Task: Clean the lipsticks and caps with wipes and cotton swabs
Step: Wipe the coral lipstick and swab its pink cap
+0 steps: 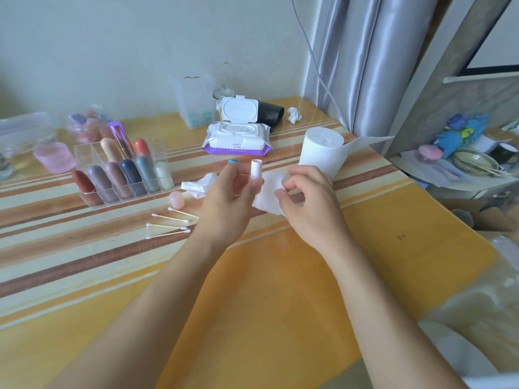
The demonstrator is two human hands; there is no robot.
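left hand [224,200]: raised above the surface [280,276], fingers curled, thumb and fingertips gripping a small pale lipstick tube [256,170] at its lower end. the tube stands upright, its top clear of the fingers.

right hand [309,200]: just beside the left, fingers curled, pinching the edge of a white wipe [268,193]. the wipe hangs between the two hands, behind the base of the tube. whether wipe and tube are in contact cannot be determined.

on the surface, left of the hands: four cotton swabs [171,223] lie roughly parallel, close together. a small pink cap [177,199] sits just beyond them, near a crumpled wipe [198,187]. further left, a clear organiser [84,148] holds capped lipsticks [132,175] in a front row and a back row, all leaning, in mixed colours. a pink cup [54,158] stands just left of the organiser.

behind the hands: a wipes pack [237,137] with purple edging lies flat, its lid flipped open and standing upright. a roll of white paper [320,153] stands on end to the right of the pack, with a loose tail trailing to the right. a balled tissue [294,115] lies near the far edge, beside a black object [271,111] whose identity cannot be determined. items along the wall are too blurred to report.
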